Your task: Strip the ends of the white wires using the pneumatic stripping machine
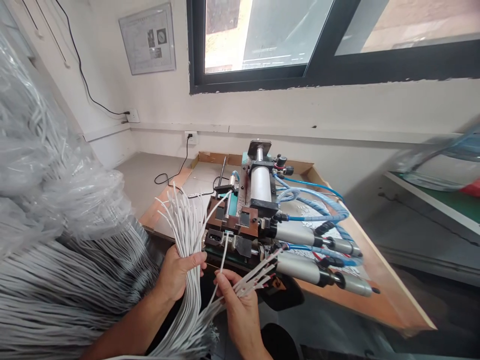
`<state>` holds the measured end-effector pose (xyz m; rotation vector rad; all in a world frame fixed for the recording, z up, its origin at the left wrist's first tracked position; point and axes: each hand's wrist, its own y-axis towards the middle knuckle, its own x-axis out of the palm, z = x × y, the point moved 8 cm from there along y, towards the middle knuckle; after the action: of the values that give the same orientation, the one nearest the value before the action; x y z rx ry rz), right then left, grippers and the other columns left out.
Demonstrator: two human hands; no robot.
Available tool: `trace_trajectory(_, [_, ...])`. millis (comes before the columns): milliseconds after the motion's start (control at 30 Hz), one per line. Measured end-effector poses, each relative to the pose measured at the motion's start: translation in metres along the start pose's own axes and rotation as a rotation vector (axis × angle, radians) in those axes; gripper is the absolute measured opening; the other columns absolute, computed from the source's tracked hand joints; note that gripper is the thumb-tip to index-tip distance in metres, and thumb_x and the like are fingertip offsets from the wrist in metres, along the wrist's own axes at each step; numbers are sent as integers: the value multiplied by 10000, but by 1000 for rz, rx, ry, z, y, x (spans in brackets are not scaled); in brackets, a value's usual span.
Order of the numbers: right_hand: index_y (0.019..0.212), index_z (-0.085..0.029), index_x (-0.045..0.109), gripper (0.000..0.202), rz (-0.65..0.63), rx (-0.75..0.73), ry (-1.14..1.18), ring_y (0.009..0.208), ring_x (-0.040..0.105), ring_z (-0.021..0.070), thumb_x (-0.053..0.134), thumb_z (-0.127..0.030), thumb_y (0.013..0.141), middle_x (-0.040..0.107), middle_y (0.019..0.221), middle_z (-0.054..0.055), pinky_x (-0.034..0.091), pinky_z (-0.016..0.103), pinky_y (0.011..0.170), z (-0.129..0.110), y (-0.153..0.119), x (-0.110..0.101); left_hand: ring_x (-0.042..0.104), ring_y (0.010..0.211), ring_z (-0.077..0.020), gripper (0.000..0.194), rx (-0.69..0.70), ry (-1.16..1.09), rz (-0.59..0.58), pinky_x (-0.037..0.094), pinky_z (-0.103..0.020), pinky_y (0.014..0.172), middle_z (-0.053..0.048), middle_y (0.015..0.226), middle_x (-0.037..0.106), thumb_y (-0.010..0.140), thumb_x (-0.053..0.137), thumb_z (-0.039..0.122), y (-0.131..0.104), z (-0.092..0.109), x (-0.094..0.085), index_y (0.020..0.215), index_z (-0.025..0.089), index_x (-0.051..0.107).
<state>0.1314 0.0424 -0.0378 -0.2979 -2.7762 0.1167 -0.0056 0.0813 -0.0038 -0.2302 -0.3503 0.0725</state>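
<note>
My left hand (pixel 184 270) is wrapped round a thick bundle of white cables (pixel 190 235) whose ends fan out upward. To its right, my right hand (pixel 238 300) pinches a single white cable (pixel 224 257) between thumb and finger; its upper end reaches the front of the machine (pixel 232 222). Several other cables (pixel 258 275) with reddish ends also lie in my right hand and point to the upper right. Both hands are just in front of the machine, which has metal cylinders and dark clamp blocks.
Large piles of grey-white cables (pixel 75 290), partly under clear plastic (pixel 67 165), fill the left. Blue air hoses (pixel 318 217) run right of the machine. A wooden-edged tray (pixel 390 280) surrounds it. A shelf (pixel 442 200) stands at right, below a window (pixel 270 35).
</note>
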Motion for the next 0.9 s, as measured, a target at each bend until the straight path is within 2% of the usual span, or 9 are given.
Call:
trace_trajectory(100, [672, -159, 655, 205, 56, 62, 84, 477, 416, 99, 676, -362, 655, 523, 514, -18, 307, 224, 464, 7, 1, -5, 563, 470, -118, 206, -25, -23, 60, 457, -224, 428, 10, 535, 603, 542, 743, 208, 2, 0, -8, 679, 121, 617])
trace_trajectory(267, [634, -145, 647, 198, 87, 128, 245, 421, 370, 63, 700, -335, 635, 507, 489, -34, 257, 200, 418, 7, 11, -1, 580, 489, -118, 216, -40, -53, 53, 472, -220, 433, -7, 577, 628, 533, 753, 209, 4, 2, -6, 683, 107, 637])
trace_trajectory(400, [609, -120, 657, 236, 135, 243, 389, 395, 359, 48, 756, -321, 534, 515, 479, -31, 251, 187, 392, 6, 21, 6, 589, 512, -127, 214, -33, -70, 39, 482, -229, 451, -25, 599, 643, 525, 757, 213, 4, 6, -2, 669, 98, 647])
trace_trajectory(567, [587, -120, 658, 258, 121, 359, 492, 376, 357, 43, 790, -305, 465, 519, 463, -33, 254, 183, 375, 9, 25, 15, 605, 539, -146, 205, -37, -99, 44, 498, -256, 471, -45, 643, 673, 573, 725, 230, 5, 7, -3, 718, 103, 654])
trace_trajectory(667, [617, -121, 667, 269, 93, 363, 471, 405, 392, 59, 782, -327, 488, 542, 492, -24, 274, 194, 396, 10, 25, 16, 607, 528, -143, 207, -50, -96, 49, 492, -253, 477, -41, 652, 679, 573, 718, 209, 5, 3, -4, 744, 112, 654])
trace_trajectory(767, [664, -124, 680, 275, 42, 347, 426, 492, 458, 96, 763, -349, 529, 554, 536, -12, 343, 221, 476, 10, 25, 17, 581, 493, -118, 159, -31, -74, 15, 472, -232, 480, -18, 593, 653, 553, 721, 164, 3, -1, -3, 685, 110, 650])
trace_trajectory(900, [703, -123, 688, 270, -64, 226, 346, 472, 388, 84, 731, -364, 587, 446, 458, -48, 336, 228, 500, 2, 27, 21, 545, 466, -97, 135, -14, -44, -71, 444, -218, 475, 5, 539, 621, 535, 712, 117, -2, -7, 2, 656, 116, 651])
